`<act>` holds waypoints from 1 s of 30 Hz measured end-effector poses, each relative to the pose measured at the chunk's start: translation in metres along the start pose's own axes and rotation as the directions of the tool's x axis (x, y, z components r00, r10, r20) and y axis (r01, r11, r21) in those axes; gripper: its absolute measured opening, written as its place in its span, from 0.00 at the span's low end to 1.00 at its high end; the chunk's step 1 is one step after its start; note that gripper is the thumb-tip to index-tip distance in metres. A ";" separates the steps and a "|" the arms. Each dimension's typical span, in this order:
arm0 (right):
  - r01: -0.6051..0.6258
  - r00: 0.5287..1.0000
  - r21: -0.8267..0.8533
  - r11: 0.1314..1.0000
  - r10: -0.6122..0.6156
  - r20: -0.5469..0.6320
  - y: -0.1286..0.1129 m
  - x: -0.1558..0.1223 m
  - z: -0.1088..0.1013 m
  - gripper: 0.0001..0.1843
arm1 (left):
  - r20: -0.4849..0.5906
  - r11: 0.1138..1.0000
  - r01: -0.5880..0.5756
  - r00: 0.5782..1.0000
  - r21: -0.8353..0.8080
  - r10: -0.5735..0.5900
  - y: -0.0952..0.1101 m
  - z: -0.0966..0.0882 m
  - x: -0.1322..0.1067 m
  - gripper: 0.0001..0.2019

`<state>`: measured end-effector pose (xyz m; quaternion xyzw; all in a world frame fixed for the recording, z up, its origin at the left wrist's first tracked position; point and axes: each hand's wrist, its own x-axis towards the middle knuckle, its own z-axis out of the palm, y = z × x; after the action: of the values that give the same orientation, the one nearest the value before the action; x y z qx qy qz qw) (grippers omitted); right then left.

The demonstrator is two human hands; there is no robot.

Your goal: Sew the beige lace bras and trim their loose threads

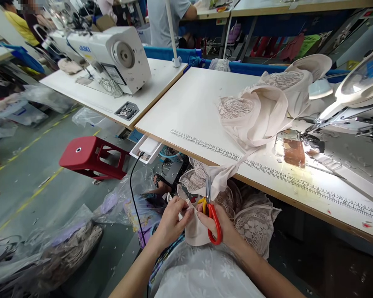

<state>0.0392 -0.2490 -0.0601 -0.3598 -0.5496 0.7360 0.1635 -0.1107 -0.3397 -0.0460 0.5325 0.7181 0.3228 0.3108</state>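
Observation:
Over my lap, my left hand (173,219) pinches the edge of a pale beige bra piece (196,232) between thumb and fingers. Close beside it on the right, my right hand (224,225) holds scissors (208,191) with red and yellow handles, their blades pointing up and away from me. My right thumb and fingertips also touch the bra fabric. Lace-patterned cups (257,225) hang below the table edge, right of my hands. A beige strip runs from the lap up to a heap of bras (261,107) on the table.
A lit sewing machine (357,107) stands at the right of the white table (199,99), which has a printed ruler along its front. Another sewing machine (124,58) is at the left. A red stool (90,155) and plastic bags (74,244) are on the floor. Other people sit farther back.

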 end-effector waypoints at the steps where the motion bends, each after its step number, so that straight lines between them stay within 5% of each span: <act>1: 0.005 1.000 -0.004 1.000 -0.005 -0.001 0.001 0.000 0.000 0.14 | 0.005 1.000 0.010 1.000 0.003 -0.010 -0.001 0.001 0.000 0.12; 17: 0.008 1.000 -0.025 1.000 -0.008 0.000 0.000 -0.002 -0.002 0.13 | 0.094 0.902 0.170 0.985 -0.398 -0.144 0.005 0.002 -0.004 0.16; 23: 0.052 0.995 -0.027 0.998 -0.049 0.083 -0.020 -0.014 -0.024 0.11 | -0.022 0.821 0.101 0.990 -0.562 -0.137 -0.002 0.001 -0.016 0.14; 30: 0.110 0.991 0.024 0.994 -0.112 0.069 -0.020 -0.017 -0.035 0.14 | -0.158 0.831 0.004 0.981 -0.556 -0.110 0.002 0.004 -0.020 0.14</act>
<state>0.0725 -0.2289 -0.0399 -0.3009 -0.5666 0.7435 0.1886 -0.1014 -0.3581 -0.0446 0.3660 0.6351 0.5550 0.3934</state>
